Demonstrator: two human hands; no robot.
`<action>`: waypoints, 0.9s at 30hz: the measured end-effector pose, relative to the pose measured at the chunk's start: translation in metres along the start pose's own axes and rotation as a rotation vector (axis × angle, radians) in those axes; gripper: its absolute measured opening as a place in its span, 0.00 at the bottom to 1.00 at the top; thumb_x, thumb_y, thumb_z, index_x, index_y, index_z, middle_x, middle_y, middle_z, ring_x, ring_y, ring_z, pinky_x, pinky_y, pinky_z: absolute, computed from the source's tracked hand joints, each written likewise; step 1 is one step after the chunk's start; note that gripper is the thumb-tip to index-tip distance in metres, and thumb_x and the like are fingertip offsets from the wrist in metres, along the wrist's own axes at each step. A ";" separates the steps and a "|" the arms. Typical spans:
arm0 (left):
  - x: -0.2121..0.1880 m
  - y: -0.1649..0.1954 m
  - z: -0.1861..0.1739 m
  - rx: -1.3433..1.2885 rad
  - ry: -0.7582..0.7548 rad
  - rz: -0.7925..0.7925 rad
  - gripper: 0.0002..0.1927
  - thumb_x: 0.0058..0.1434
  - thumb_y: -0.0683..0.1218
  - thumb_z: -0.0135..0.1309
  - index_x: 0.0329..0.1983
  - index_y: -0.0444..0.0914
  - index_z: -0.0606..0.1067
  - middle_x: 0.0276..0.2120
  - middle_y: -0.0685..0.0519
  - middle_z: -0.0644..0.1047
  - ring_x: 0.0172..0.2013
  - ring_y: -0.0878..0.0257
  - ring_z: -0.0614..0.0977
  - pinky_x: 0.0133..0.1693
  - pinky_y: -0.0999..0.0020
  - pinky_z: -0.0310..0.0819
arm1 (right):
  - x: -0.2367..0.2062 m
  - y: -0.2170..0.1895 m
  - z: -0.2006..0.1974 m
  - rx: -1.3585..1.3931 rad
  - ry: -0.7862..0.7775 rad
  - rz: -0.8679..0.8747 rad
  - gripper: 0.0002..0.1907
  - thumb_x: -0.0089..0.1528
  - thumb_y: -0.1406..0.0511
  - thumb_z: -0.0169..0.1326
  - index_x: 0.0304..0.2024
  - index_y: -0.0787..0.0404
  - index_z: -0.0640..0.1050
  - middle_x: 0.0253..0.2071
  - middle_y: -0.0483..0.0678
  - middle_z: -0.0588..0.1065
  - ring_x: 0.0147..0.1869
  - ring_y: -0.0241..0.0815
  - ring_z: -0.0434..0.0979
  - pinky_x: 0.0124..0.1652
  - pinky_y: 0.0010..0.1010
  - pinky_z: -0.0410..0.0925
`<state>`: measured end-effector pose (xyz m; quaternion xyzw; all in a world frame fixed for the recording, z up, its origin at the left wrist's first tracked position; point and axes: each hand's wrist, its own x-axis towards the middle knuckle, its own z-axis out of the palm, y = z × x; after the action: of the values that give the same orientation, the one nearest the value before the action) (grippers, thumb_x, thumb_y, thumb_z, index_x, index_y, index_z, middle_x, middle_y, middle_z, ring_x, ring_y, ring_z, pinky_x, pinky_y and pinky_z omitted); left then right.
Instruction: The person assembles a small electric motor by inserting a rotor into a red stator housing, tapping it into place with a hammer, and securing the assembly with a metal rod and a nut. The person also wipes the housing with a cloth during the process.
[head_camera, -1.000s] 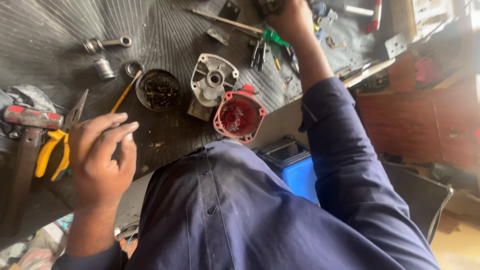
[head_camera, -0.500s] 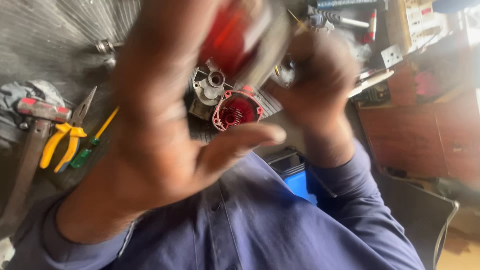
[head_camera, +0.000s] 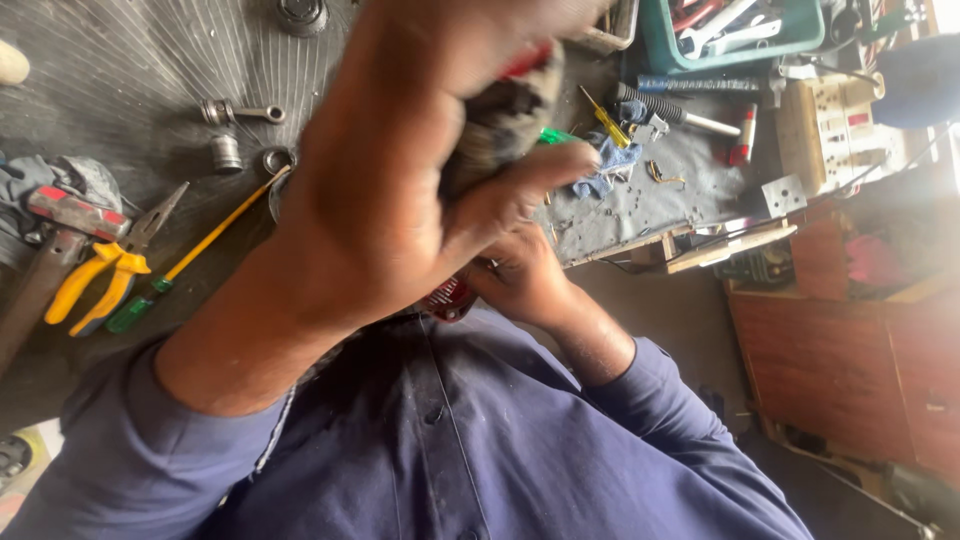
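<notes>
While the left hand (head_camera: 400, 170) fills the head view, its fingers are clamped round a dark, grimy part w/ red trim (head_camera: 505, 115), held up close to the cam above the workbench (head_camera: 130, 70). Right hand (head_camera: 520, 275) sits below, touching a red housing (head_camera: 450, 298); can't tell if it's gripping. Yellow pliers (head_camera: 95, 280) & screwdriver (head_camera: 200, 250) lie well apart, at the bench's left.

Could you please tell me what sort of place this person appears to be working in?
Most likely a small repair workshop. A dark ribbed work mat carries yellow-handled pliers, a screwdriver and loose metal parts, and a green tray of spanners sits at the far edge.
</notes>
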<state>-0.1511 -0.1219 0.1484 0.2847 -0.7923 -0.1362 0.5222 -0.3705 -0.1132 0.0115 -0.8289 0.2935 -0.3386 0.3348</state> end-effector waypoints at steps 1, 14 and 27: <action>0.001 -0.002 0.005 0.004 -0.020 0.010 0.28 0.74 0.46 0.63 0.70 0.38 0.63 0.63 0.48 0.70 0.60 0.59 0.76 0.60 0.68 0.74 | 0.000 0.003 -0.001 0.006 0.003 -0.012 0.11 0.58 0.73 0.62 0.43 0.63 0.79 0.45 0.52 0.80 0.52 0.51 0.82 0.53 0.40 0.73; 0.006 -0.013 0.022 0.088 0.039 0.026 0.29 0.73 0.46 0.63 0.70 0.39 0.63 0.63 0.50 0.70 0.59 0.60 0.76 0.59 0.69 0.75 | -0.001 0.029 0.015 0.134 -0.025 0.032 0.13 0.60 0.74 0.59 0.47 0.64 0.80 0.48 0.54 0.80 0.54 0.50 0.83 0.53 0.37 0.76; 0.002 -0.016 0.025 0.096 0.063 0.008 0.29 0.72 0.47 0.62 0.70 0.41 0.63 0.63 0.51 0.69 0.59 0.61 0.76 0.59 0.70 0.75 | 0.005 0.029 0.014 0.142 -0.058 0.058 0.10 0.60 0.72 0.60 0.45 0.64 0.81 0.46 0.53 0.80 0.51 0.49 0.83 0.49 0.36 0.76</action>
<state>-0.1690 -0.1383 0.1312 0.3106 -0.7821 -0.0870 0.5332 -0.3646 -0.1290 -0.0163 -0.8036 0.2828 -0.3248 0.4108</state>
